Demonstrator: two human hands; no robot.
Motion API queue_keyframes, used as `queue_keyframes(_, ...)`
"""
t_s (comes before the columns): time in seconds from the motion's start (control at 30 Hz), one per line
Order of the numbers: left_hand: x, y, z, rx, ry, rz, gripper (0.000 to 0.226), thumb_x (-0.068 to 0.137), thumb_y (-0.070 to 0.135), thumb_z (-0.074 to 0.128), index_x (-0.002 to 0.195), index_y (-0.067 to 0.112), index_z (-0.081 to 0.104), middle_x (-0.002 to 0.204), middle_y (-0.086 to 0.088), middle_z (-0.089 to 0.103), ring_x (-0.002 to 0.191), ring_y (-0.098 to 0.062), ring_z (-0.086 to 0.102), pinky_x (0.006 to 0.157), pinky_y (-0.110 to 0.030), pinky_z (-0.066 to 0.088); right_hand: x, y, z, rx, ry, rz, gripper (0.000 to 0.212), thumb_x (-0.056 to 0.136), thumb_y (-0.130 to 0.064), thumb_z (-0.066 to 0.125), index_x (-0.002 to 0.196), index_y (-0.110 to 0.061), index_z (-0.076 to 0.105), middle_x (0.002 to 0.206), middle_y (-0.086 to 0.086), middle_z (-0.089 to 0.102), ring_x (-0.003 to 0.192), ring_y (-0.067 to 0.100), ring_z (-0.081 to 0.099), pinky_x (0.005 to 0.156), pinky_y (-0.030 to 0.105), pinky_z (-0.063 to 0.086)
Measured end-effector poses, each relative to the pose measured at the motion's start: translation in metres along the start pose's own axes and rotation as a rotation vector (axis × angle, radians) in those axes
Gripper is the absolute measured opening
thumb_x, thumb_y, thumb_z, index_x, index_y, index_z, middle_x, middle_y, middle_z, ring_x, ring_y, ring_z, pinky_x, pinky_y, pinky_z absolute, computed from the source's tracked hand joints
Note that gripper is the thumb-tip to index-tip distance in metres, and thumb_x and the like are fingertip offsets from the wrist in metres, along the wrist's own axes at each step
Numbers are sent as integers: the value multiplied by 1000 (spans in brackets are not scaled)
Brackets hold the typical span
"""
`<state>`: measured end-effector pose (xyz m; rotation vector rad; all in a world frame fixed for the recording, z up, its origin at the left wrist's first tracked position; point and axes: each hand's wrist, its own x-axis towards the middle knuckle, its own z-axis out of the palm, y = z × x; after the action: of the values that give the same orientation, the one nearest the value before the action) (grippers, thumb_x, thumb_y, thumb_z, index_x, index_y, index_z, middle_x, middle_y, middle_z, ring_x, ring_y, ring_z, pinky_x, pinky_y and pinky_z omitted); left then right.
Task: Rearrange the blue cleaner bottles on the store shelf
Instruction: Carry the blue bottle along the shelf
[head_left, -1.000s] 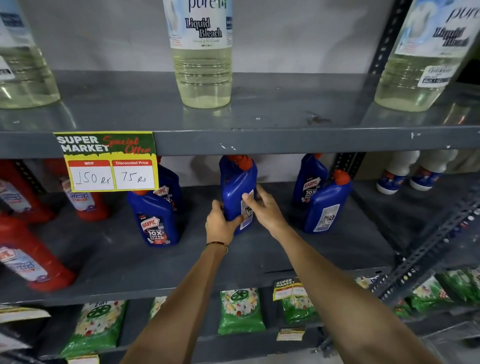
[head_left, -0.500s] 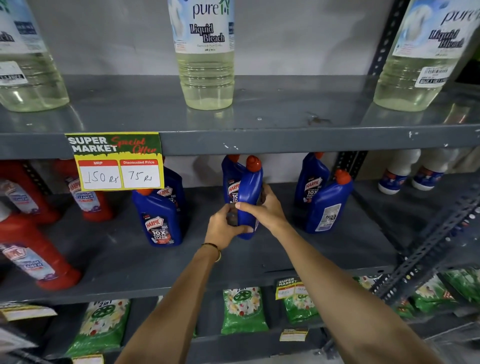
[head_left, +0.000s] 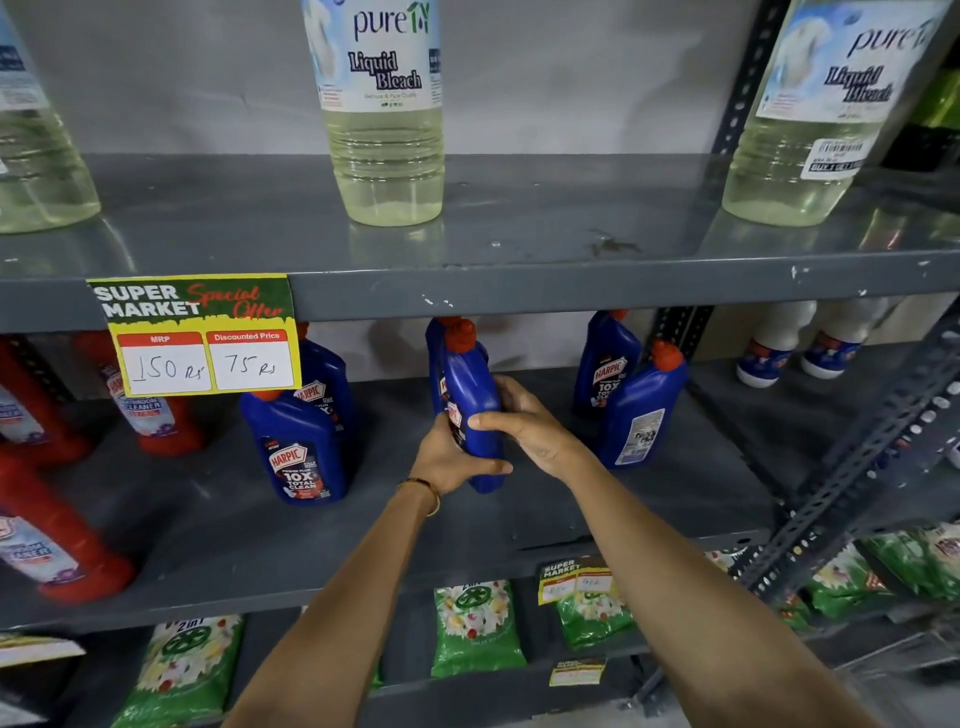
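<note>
Head view: both hands are on one blue bottle (head_left: 475, 410) on the middle shelf (head_left: 218, 525). The left hand (head_left: 451, 460) cups the bottle low on its label side, thumb wrapped across the base. The right hand (head_left: 524, 421) closes on the opposite side, with fingers (head_left: 485, 422) curled over the near edge. Both hands are clamped on the bottle.

Change since one second ago: the bottle then showed its back label to the aisle. It now stands edge-on, narrow side forward, with the red Harpic label (head_left: 454, 415) coming round on the left face. The bottle has been turned about its upright axis. A second blue bottle (head_left: 435, 353), hidden before, now shows just behind the held one, close against it.

Position: the held bottle is upright, its base at or just above the shelf; contact cannot be confirmed. It sits right of the price tag (head_left: 200, 335), roughly midway between the left pair (head_left: 298, 452) of blue bottles and the right pair (head_left: 631, 400).

Assessment: the step in hand appears to be facing the label forward. Rotation is about half complete. In the right pair, the front bottle shows its back label, so it likely needs the same correction next.

Caution: the red cap (head_left: 460, 332) stands close under the upper shelf (head_left: 571, 291); lift clearance is small.
</note>
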<state>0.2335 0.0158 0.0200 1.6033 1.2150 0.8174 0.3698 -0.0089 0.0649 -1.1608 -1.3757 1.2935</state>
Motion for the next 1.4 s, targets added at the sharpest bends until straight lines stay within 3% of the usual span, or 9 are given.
queue_keyframes(0.13, -1, 3, 11, 134, 248, -51, 90, 34, 38, 89, 106, 14, 41, 108, -3, 52, 93, -21, 56, 75, -34, 52, 6, -4, -1, -93, 71, -36, 44, 64, -23, 78, 102, -35, 59, 110, 0, 67, 100, 18, 65, 82, 28, 54)
queue_keyframes(0.27, -4, 5, 13, 169, 344, -84, 91, 38, 41, 88, 109, 10, 41, 113, -7, 50, 97, -27, 56, 78, -43, 53, 14, -5, -10, -48, 87, -61, 51, 70, -12, 75, 116, -27, 57, 113, -1, 65, 104, 15, 63, 82, 26, 54)
queue_keyframes(0.4, -3, 0, 7, 156, 376, -95, 74, 46, 33, 88, 104, 8, 48, 108, -10, 56, 92, -27, 57, 73, -39, 50, 20, -1, -14, -13, 20, -4, 49, 79, -6, 68, 117, -33, 54, 116, -4, 62, 105, 9, 61, 78, 22, 55)
queue_keyframes(0.57, -4, -9, 7, 182, 372, -174, 73, 45, 32, 88, 101, 7, 48, 107, -12, 59, 94, -31, 59, 79, -45, 52, 27, 9, -15, -58, -46, 90, 57, 84, -7, 62, 134, -27, 43, 125, 0, 57, 110, 11, 58, 85, 28, 53)
queue_keyframes(0.73, -3, -18, 8, 171, 370, -220, 69, 47, 28, 88, 97, 6, 46, 106, -13, 60, 93, -32, 60, 78, -43, 51, 27, 20, -16, -134, -29, 127, 59, 86, -6, 59, 137, -27, 39, 136, 5, 51, 117, 14, 54, 92, 31, 51)
queue_keyframes(1.03, -1, -15, 9, 117, 328, -297, 67, 54, 24, 86, 102, 4, 43, 113, -16, 57, 100, -33, 57, 76, -39, 48, 23, 24, -7, -187, 27, 113, 60, 89, -10, 56, 141, -30, 33, 138, 3, 49, 108, 7, 54, 78, 16, 49)
queue_keyframes(1.23, -16, -16, 21, 34, 427, -401, 58, 72, 28, 74, 108, -4, 42, 119, -23, 55, 106, -38, 56, 87, -44, 48, 2, 34, -12, -194, 296, 98, 77, 80, -27, 69, 144, -26, 27, 152, 6, 32, 138, 23, 32, 104, 36, 36)
queue_keyframes(1.4, -32, -15, 43, -39, 496, -374, 52, 75, 32, 71, 105, -3, 46, 115, -23, 57, 103, -38, 56, 82, -41, 45, -31, 56, -27, -104, 566, 127, 67, 81, -32, 67, 140, -20, 37, 149, 8, 37, 136, 23, 35, 105, 34, 33)
